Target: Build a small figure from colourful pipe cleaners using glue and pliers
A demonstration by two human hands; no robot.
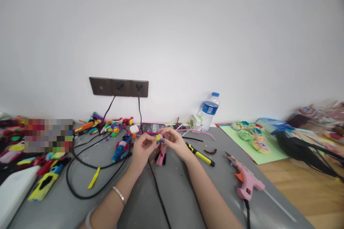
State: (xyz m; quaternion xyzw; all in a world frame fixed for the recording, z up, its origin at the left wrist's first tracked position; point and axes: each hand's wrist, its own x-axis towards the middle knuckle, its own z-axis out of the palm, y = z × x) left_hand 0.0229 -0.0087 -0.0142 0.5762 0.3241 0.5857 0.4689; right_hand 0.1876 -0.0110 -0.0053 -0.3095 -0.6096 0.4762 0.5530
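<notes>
A small pink pipe-cleaner figure (161,156) with a yellow and blue top is held up between my hands, over the middle of the grey table. My left hand (144,146) pinches the yellow top from the left, with fingertips closed on it. From the right, my right hand (175,144) grips the same figure between thumb and fingers. Fingers partly cover the top, so its details are hard to make out. Left of my hands lies a blue fuzzy figure (121,148). A yellow and black cutter knife (202,155) lies just right of my right hand.
A pink glue gun (248,182) lies at the right, its cord running to the front. Black cables (77,195) loop across the left side. Behind are a phone (150,127) and a water bottle (209,111). Colourful fuzzy pieces (115,127) crowd the back left.
</notes>
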